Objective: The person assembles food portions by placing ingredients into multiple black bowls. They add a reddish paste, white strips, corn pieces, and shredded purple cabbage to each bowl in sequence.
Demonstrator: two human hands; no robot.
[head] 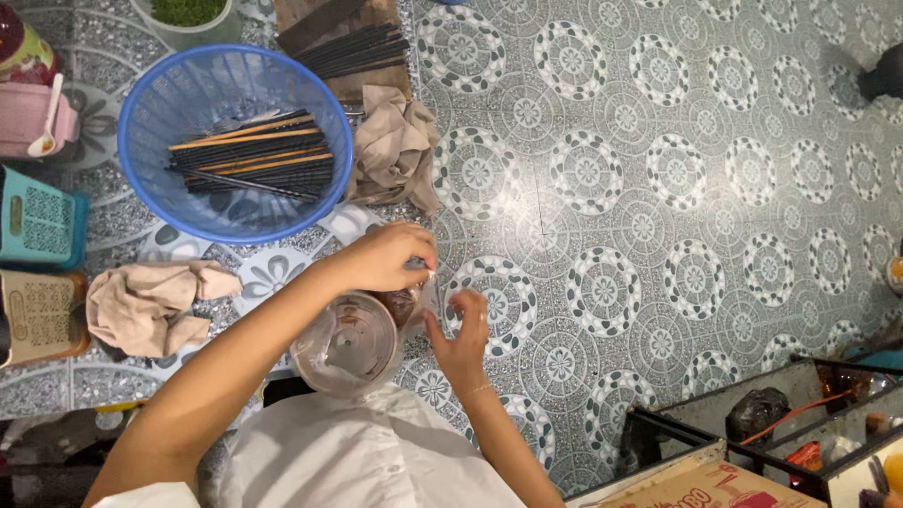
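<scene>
A brown cardboard box [701, 484] with red print sits at the bottom right corner, beside a dark-framed crate [752, 414] that holds a black bag and orange bits. On the desk [113, 226], at the far left edge, stand a pink tub [33, 118] with a white spoon, a teal perforated box [38, 221] and a tan perforated box [38, 315].

A blue basket [235, 141] on the desk holds a heap of dark and orange-brown chopsticks [254, 155]. More dark chopsticks lie on a wooden board [353, 47] behind it. A beige cloth [395, 146] lies crumpled right of the basket, another cloth [150, 306] lies below it.

A clear jar [362, 334], seen from above, is just off the desk edge, over the patterned floor [658, 188], close to the person's white shirt. The left hand [386, 259] is curled over the jar's far rim, grasping it. The right hand [461, 334] touches the jar's right side with fingers bent; whether it grips, I cannot tell.
</scene>
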